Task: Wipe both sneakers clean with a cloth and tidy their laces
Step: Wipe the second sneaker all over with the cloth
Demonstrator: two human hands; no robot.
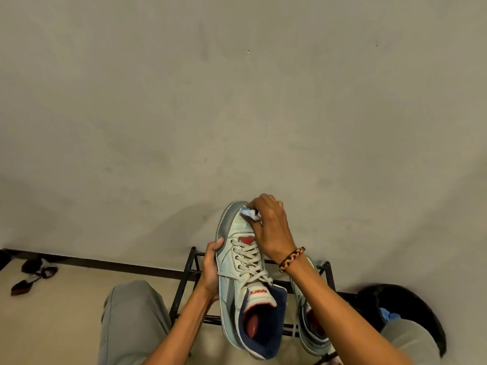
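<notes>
Above the black metal-rod shoe rack, the pale mint-white lace-up sneaker with the navy lining and red tongue patch is held up in the air, toe pointing away toward the plain grey wall. The left hand grips it along the outer side of the midfoot, thumb over the sole edge and fingers curled under. The right hand, with a braided yellow-and-black wristband on its wrist, pinches a small crumpled white-and-blue cloth and presses it onto the toe cap.

The second pale sneaker sits lower, to the right, partly behind the right forearm, seemingly on the rack; its loose lace hangs down.

Several things could go wrong from here, as I judge it. The cloth is bunched very small, so hard rubbing might let the fingertips slide off it and smear the leather with bare skin. The left hand holds only one flank, so a strong push at the toe could twist the shoe out of that grip and drop it onto the rack bars or the other sneaker. The held shoe's laces are loosely threaded, one strand trailing over the side near the left thumb, and a wide stroke might snag it. The right forearm passes close over the second sneaker, so a sweeping elbow could knock it off.
</notes>
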